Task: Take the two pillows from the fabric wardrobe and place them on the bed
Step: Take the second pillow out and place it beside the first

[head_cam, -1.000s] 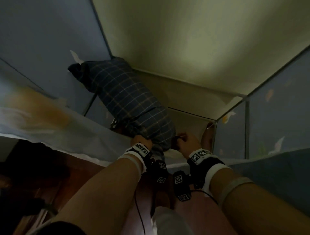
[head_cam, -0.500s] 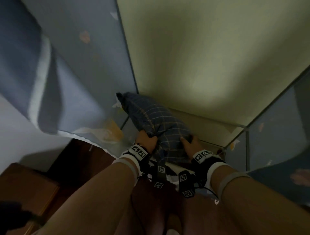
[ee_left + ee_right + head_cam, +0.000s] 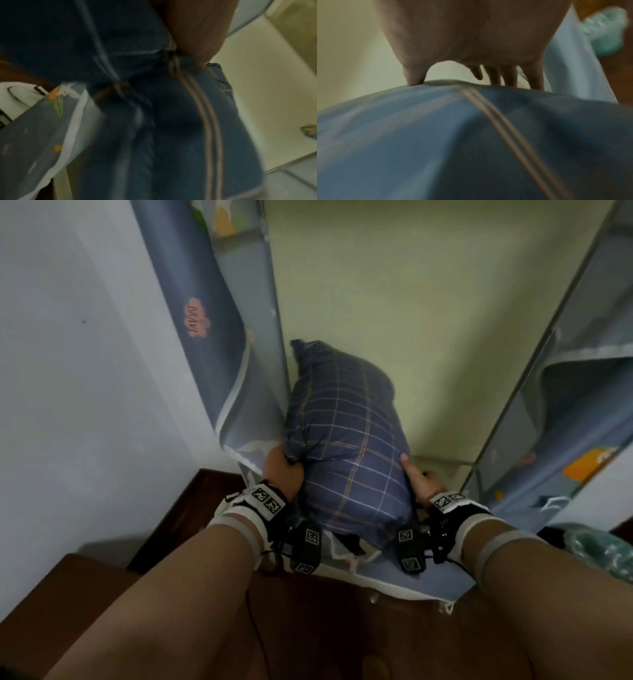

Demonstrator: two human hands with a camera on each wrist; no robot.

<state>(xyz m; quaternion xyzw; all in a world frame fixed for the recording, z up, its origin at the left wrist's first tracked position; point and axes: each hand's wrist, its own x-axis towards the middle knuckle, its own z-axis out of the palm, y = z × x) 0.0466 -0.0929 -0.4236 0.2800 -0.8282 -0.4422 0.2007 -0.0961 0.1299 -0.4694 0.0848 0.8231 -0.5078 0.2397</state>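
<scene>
A dark blue plaid pillow [image 3: 346,440] stands on end in the opening of the fabric wardrobe [image 3: 219,364], between my two hands. My left hand [image 3: 282,470] grips its left lower side, bunching the cloth. My right hand [image 3: 416,479] holds the right lower side, thumb pressed on the front and fingers behind. In the left wrist view the pillow [image 3: 171,128] fills the frame under my hand [image 3: 197,31]. In the right wrist view my thumb and fingers [image 3: 496,77] straddle the pillow [image 3: 453,142]. I see no second pillow and no bed.
The wardrobe's blue printed door flap [image 3: 561,467] hangs open at the right, with a metal frame pole [image 3: 534,364] beside it. A white wall [image 3: 78,371] is at the left. Dark wooden floor [image 3: 191,508] lies below. A green bundle [image 3: 603,553] sits at the right edge.
The pillow has come forward and upright out of the wardrobe. Both hands moved from its near corner to its two sides, and my view has swung left and down.
</scene>
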